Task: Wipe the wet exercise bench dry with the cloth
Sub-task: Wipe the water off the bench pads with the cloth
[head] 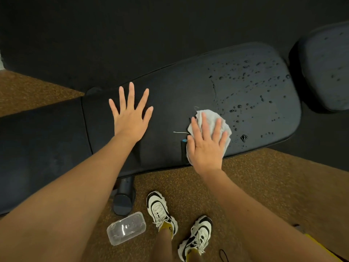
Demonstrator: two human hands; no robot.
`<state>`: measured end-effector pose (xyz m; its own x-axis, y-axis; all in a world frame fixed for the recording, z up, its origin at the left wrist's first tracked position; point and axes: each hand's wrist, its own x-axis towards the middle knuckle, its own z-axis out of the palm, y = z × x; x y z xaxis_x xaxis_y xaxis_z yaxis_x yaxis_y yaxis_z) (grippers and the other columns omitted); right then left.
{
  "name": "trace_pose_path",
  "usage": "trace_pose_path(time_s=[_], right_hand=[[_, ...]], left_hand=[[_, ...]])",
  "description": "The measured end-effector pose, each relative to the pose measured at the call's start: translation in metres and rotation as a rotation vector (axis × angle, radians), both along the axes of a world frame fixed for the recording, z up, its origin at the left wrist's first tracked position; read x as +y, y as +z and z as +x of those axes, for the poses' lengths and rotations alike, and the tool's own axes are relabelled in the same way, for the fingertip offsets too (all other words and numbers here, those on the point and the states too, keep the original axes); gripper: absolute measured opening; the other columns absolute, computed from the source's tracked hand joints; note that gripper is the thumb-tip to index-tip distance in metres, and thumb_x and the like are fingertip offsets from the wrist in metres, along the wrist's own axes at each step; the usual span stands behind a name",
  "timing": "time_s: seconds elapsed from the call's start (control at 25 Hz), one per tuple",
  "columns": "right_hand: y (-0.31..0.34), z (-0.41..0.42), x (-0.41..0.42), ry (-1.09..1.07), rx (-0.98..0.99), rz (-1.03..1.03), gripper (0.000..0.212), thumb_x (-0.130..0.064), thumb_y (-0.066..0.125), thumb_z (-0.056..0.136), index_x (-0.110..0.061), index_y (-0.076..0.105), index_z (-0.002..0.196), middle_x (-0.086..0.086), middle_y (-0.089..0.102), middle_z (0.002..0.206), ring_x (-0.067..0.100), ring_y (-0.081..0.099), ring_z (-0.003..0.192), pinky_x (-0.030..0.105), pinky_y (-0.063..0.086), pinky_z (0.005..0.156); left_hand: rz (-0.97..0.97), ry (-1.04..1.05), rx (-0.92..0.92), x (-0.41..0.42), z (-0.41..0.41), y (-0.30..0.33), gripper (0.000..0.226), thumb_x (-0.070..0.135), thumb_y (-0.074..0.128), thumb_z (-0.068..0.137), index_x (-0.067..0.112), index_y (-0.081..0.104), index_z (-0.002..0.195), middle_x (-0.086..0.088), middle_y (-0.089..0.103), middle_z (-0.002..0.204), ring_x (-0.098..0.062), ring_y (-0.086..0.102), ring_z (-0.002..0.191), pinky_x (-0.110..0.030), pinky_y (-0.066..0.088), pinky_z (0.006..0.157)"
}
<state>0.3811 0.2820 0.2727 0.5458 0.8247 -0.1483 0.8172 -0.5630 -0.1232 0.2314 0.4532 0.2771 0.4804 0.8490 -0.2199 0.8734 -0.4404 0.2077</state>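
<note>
**Droplets beyond the cloth: smear risk**

Right hand (pixel 206 142) flat, fingers straight, pressing the white cloth (pixel 217 120) onto the exercise bench (pixel 170 95). Left hand (pixel 130 112) splayed flat on the pad, holding nothing. Water beads (pixel 251 82) lie just past the right fingertips (separate pad (pixel 326 69) also wet). Risks: a small, soaked cloth only spreads water; the loose thread (pixel 180 132) trails.

Your arms are bare to both hands, the left hand (pixel 130 118) and right hand (pixel 205 146) without rings or gloves, and below them you wear white-and-black laced sneakers (pixel 160 210) with yellow socks (pixel 167 226) and a yellow garment edge (pixel 321 248).
</note>
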Motion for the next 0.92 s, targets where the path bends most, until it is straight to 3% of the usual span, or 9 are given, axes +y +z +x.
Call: trace_pose_path(time_s=[0.12, 0.24, 0.32, 0.44, 0.52, 0.6, 0.72, 0.84, 0.92], right_hand=[[0.005, -0.035, -0.001, -0.071, 0.019, -0.014, 0.055, -0.045, 0.02, 0.096, -0.031, 0.021, 0.149, -0.001, 0.015, 0.159, 0.045, 0.002, 0.143, 0.064, 0.004, 0.111], [0.004, -0.023, -0.004, 0.344, -0.014, -0.053, 0.054, -0.045, 0.021, 0.096, -0.034, 0.017, 0.149, -0.005, 0.015, 0.159, 0.041, 0.003, 0.144, 0.063, 0.013, 0.113], [0.002, 0.016, -0.003, 0.472, -0.054, -0.041, 0.053, -0.046, 0.019, 0.097, -0.035, 0.015, 0.148, -0.004, 0.018, 0.158, 0.037, 0.005, 0.145, 0.06, 0.016, 0.113], [0.0, 0.058, -0.011, 0.191, -0.033, -0.032, 0.053, -0.046, 0.017, 0.096, -0.036, 0.016, 0.149, -0.003, 0.019, 0.158, 0.035, 0.003, 0.146, 0.059, 0.012, 0.114], [-0.001, 0.047, -0.019, -0.039, 0.017, -0.026, 0.055, -0.048, 0.011, 0.096, -0.036, 0.013, 0.149, -0.003, 0.015, 0.159, 0.036, -0.002, 0.145, 0.058, 0.004, 0.115], [0.002, 0.023, -0.018, -0.132, 0.012, -0.031, 0.055, -0.048, 0.011, 0.096, -0.034, 0.014, 0.149, 0.0, 0.016, 0.159, 0.041, 0.0, 0.144, 0.062, 0.005, 0.112], [0.006, 0.016, -0.006, 0.09, 0.036, -0.074, 0.054, -0.046, 0.014, 0.097, -0.034, 0.013, 0.15, -0.004, 0.009, 0.16, 0.041, -0.001, 0.144, 0.063, 0.002, 0.111], [0.003, 0.054, -0.004, 0.394, -0.02, -0.029, 0.053, -0.044, 0.019, 0.096, -0.033, 0.021, 0.148, -0.004, 0.018, 0.158, 0.037, 0.007, 0.145, 0.06, 0.012, 0.114], [0.0, 0.083, -0.008, 0.371, -0.048, -0.011, 0.053, -0.044, 0.021, 0.096, -0.033, 0.024, 0.148, -0.002, 0.023, 0.157, 0.036, 0.01, 0.145, 0.059, 0.013, 0.114]], left_hand=[[0.045, -0.126, 0.008, -0.011, 0.012, 0.005, 0.051, 0.044, 0.016, 0.099, 0.039, 0.005, 0.149, 0.0, -0.004, 0.16, -0.026, -0.009, 0.146, -0.062, -0.004, 0.11], [0.021, -0.215, -0.018, -0.019, 0.038, 0.008, 0.051, 0.04, 0.012, 0.099, 0.036, 0.007, 0.149, 0.002, -0.002, 0.16, -0.025, -0.007, 0.146, -0.06, 0.001, 0.113], [-0.031, -0.191, -0.013, -0.02, 0.052, 0.008, 0.05, 0.04, 0.011, 0.1, 0.036, 0.002, 0.149, 0.003, -0.008, 0.16, -0.024, -0.012, 0.146, -0.06, -0.002, 0.113], [-0.065, -0.18, 0.058, -0.019, 0.057, 0.003, 0.051, 0.039, 0.012, 0.101, 0.036, -0.008, 0.148, 0.003, -0.019, 0.157, -0.025, -0.021, 0.143, -0.06, -0.009, 0.11], [-0.105, -0.189, 0.08, -0.018, 0.057, 0.004, 0.051, 0.039, 0.011, 0.102, 0.037, -0.012, 0.147, 0.004, -0.024, 0.156, -0.025, -0.025, 0.142, -0.06, -0.012, 0.109], [-0.123, -0.191, 0.088, -0.017, 0.058, 0.006, 0.051, 0.039, 0.011, 0.102, 0.038, -0.014, 0.146, 0.005, -0.027, 0.155, -0.025, -0.027, 0.141, -0.06, -0.014, 0.108], [-0.162, -0.183, 0.102, -0.014, 0.059, 0.009, 0.051, 0.04, 0.01, 0.101, 0.038, -0.014, 0.146, 0.006, -0.029, 0.154, -0.024, -0.029, 0.14, -0.059, -0.015, 0.108], [-0.196, -0.175, 0.112, -0.015, 0.06, 0.011, 0.051, 0.04, 0.01, 0.101, 0.039, -0.014, 0.146, 0.008, -0.03, 0.153, -0.023, -0.03, 0.14, -0.059, -0.015, 0.108], [-0.208, -0.164, 0.116, -0.013, 0.061, 0.012, 0.051, 0.04, 0.01, 0.101, 0.04, -0.014, 0.146, 0.008, -0.03, 0.153, -0.022, -0.031, 0.139, -0.058, -0.015, 0.108]])
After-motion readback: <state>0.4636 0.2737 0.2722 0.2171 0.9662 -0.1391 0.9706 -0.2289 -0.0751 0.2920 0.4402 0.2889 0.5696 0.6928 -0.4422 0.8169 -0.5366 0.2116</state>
